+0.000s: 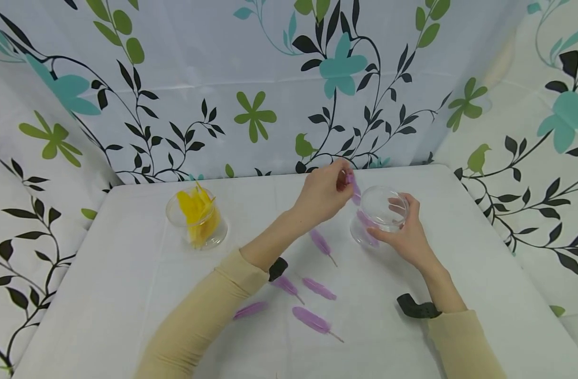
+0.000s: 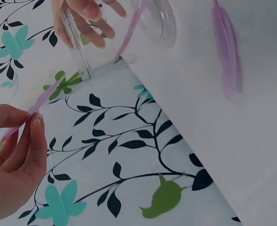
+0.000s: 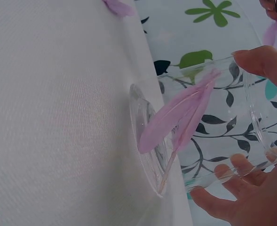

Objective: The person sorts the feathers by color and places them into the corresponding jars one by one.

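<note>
Left forearm (image 1: 194, 316) reaches from bottom left to upper centre; left hand (image 1: 323, 193) pinches purple feather (image 1: 356, 193) between thumb and fingers, beside clear jar (image 1: 386, 228). Right forearm (image 1: 442, 289) rises from lower right; right hand (image 1: 409, 234) grips jar, fingers spread around wall. Two feathers (image 3: 173, 113) inside; loose feathers (image 1: 311, 319) lower centre.

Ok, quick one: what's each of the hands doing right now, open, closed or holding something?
Left hand: closed, pinching a purple feather.
Right hand: holding a clear cup, fingers curled round it.
</note>
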Available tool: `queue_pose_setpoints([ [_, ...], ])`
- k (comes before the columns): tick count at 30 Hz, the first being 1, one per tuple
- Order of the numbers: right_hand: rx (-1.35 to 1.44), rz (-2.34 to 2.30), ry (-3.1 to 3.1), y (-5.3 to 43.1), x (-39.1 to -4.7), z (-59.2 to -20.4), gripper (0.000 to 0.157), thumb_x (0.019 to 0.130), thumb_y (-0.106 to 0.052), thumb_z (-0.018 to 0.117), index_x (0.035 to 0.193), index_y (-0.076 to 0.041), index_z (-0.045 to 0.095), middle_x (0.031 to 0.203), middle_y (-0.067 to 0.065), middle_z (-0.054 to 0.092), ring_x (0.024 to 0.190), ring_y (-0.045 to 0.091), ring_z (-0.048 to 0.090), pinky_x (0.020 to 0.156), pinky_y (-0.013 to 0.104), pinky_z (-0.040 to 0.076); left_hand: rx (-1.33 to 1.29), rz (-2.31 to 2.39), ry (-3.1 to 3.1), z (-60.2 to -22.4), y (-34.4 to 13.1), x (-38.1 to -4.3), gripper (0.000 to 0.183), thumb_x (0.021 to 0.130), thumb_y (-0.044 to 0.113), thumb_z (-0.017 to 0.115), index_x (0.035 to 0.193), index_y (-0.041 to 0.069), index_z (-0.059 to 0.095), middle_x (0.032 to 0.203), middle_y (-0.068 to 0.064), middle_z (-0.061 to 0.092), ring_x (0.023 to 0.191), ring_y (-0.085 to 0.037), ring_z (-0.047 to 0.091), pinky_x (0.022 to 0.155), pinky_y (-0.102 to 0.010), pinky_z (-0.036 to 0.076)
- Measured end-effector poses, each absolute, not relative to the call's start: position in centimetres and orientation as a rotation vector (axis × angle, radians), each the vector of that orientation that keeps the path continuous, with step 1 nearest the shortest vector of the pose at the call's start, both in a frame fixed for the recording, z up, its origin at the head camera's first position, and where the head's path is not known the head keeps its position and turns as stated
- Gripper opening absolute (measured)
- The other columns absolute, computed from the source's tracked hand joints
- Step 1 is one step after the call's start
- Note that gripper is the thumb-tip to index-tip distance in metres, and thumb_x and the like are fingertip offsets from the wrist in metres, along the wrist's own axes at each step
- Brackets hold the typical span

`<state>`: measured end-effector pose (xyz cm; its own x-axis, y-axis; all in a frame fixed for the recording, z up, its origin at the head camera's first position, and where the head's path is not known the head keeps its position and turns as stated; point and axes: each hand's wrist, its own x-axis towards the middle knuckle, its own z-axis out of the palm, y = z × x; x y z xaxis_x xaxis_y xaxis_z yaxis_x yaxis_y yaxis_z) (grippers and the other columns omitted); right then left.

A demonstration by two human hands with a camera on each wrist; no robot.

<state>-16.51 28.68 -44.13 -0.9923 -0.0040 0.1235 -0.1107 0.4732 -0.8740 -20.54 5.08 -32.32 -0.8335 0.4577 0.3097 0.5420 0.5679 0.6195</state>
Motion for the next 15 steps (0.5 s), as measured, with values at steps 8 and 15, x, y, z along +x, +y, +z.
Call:
queue_pose_setpoints([
  [8, 0.116, 1.561, -2.602, 28.8, -16.6, -44.2, 0.103, 0.081, -0.017, 0.083, 0.150, -0.013, 0.007, 0.155, 0.018, 0.032, 0.144, 0.041, 0.030, 0.106, 0.074, 0.029, -0.924, -0.934, -2.769, -32.8, 9.6, -20.5, 0.011, 0.096, 0.017, 0.063, 0.106, 0.014, 0.061, 0.088, 0.003, 0.069, 0.068, -0.009, 0.054, 0.061, -0.016, 0.043],
  [15, 0.146, 1.562, -2.588, 28.8, -16.5, -44.2, 0.103, 0.080, -0.014, 0.083, 0.150, -0.012, 0.007, 0.155, 0.018, 0.034, 0.142, 0.042, 0.033, 0.105, 0.072, 0.033, -0.913, -0.728, -2.857, -35.0, 11.6, -20.7, 0.007, 0.095, 0.025, 0.067, 0.100, 0.020, 0.068, 0.096, 0.010, 0.072, 0.099, -0.011, 0.057, 0.086, -0.023, 0.048],
])
